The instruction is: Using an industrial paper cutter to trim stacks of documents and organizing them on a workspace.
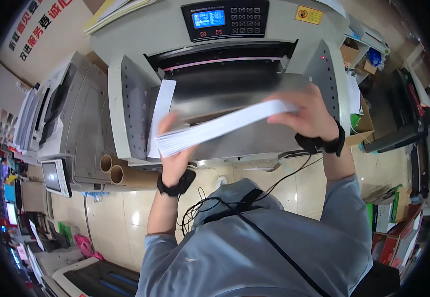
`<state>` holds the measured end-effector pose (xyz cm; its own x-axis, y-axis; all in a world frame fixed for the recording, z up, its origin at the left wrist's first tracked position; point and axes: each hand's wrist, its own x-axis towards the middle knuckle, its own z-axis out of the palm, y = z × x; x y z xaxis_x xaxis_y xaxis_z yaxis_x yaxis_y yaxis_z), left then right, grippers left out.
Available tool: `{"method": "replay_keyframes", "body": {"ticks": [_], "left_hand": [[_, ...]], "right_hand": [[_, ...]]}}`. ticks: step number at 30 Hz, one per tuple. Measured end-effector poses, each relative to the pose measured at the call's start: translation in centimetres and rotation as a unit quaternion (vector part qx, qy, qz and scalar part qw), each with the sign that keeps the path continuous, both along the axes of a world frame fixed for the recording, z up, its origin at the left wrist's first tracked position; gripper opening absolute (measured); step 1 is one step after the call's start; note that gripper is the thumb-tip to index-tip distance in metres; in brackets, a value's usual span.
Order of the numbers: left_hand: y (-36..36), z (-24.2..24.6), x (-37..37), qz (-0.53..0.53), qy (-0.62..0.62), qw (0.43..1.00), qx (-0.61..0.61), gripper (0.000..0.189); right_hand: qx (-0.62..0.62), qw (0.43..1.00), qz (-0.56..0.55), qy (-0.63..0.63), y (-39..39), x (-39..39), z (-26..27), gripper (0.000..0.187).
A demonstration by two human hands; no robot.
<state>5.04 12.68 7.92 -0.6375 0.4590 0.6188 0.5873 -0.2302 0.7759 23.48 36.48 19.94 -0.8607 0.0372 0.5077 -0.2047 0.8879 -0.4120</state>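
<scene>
A narrow stack of white paper strips (224, 124) is held by both my hands above the metal bed (215, 91) of a paper cutting machine (114, 89). My left hand (176, 152) grips its left end, where the sheet edges fan slightly. The right end lies between the thumb and fingers of my right hand (300, 111), which is blurred. Another white paper strip (166, 96) lies on the bed at the left, beside the machine's side wall, partly hidden behind my left hand. The control panel (226, 20) with a lit display is at the back.
Cardboard tubes (133, 176) and a large printer (88, 111) stand left of the machine. Black cables (230, 206) run from my wrist bands across my front. On the right are an open cardboard box (363, 126) and shelves with boxes (360, 48).
</scene>
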Motion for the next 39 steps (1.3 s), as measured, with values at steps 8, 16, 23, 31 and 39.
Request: {"method": "replay_keyframes", "body": {"ticks": [8, 16, 23, 31, 39], "left_hand": [[5.3, 0.6, -4.8, -0.101, -0.136, 0.981, 0.096, 0.046], [6.5, 1.2, -5.8, -0.103, -0.163, 0.973, 0.124, 0.047], [7.1, 1.5, -5.7, -0.117, -0.192, 0.965, 0.135, 0.047], [4.9, -2.1, -6.4, -0.142, -0.168, 0.975, 0.030, 0.049], [8.1, 2.7, -4.2, -0.233, -0.427, 0.874, 0.011, 0.041]], "right_hand": [[-0.066, 0.969, -0.034, 0.235, 1.7, -4.8, -1.3, 0.025], [-0.416, 0.860, -0.052, 0.290, 5.0, -4.9, -0.7, 0.014], [-0.402, 0.903, -0.147, 0.031, 7.9, -4.3, -12.1, 0.015], [-0.382, 0.792, -0.430, -0.204, 11.3, 9.2, -17.9, 0.050], [-0.457, 0.887, -0.019, 0.058, -1.2, 4.1, -14.2, 0.089]]}}
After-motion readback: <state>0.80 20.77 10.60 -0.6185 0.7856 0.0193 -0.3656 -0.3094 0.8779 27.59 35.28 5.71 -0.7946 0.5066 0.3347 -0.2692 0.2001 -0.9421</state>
